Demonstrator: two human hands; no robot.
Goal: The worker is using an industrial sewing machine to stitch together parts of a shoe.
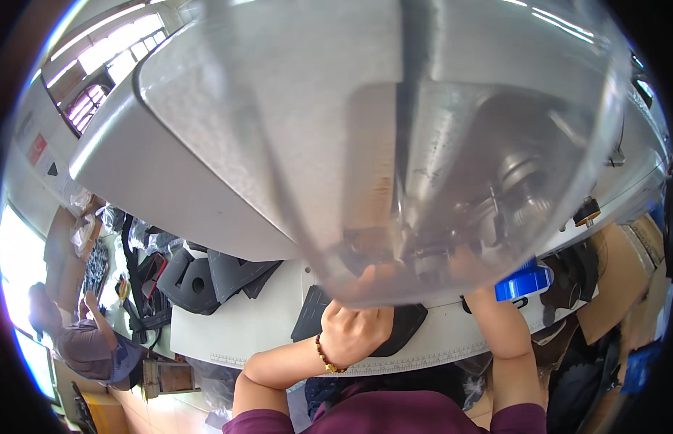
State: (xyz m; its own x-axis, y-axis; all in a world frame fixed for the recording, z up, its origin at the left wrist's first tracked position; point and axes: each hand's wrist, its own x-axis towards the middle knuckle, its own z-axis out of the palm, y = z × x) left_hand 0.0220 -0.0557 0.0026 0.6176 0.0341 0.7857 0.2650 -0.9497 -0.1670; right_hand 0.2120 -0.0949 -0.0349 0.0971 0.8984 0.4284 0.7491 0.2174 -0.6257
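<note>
A flat black piece (407, 329) with light marks lies on the white sewing machine bed, showing on both sides of my left hand (356, 329). That hand is closed over the piece, with fingers curled and a beaded bracelet at the wrist. Its fingertips reach behind a blurred clear plastic shield (452, 286). My right hand (466, 264) is farther right behind the same shield, close to the machine's metal needle parts (430, 260); its fingers are too smeared to read. The large pale sewing machine (184, 166) fills the upper view.
Cut black pieces (188, 282) are stacked at the left of the bed. A blue object (523, 282) stands right of my right forearm, near dark pieces (571, 282) and cardboard (617, 278). A ruler strip (239, 359) runs along the front edge. Another person (90, 340) works at far left.
</note>
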